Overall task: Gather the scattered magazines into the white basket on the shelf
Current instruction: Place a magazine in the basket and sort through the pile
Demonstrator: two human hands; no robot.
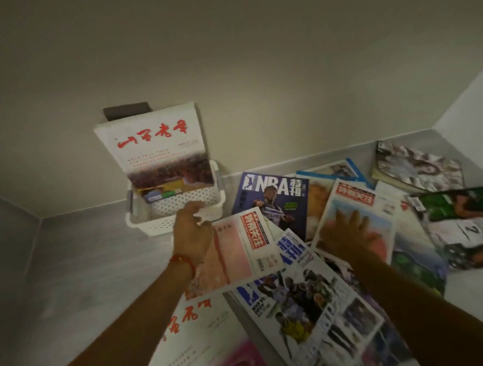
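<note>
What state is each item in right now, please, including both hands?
White basket: upright, partly filled.
White magazine: upright in basket, leaning back.
Pink magazine: held by left hand.
Right hand: flat, pressing red-titled magazine.
NBA magazine: flat, partly covered.
Green magazine: flat.

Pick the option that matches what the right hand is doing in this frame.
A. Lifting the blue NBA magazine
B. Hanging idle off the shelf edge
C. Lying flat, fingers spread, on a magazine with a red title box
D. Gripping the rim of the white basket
C: the right hand lies with straight, spread fingers on the magazine with the red title box, away from the white basket and the NBA magazine.
</note>
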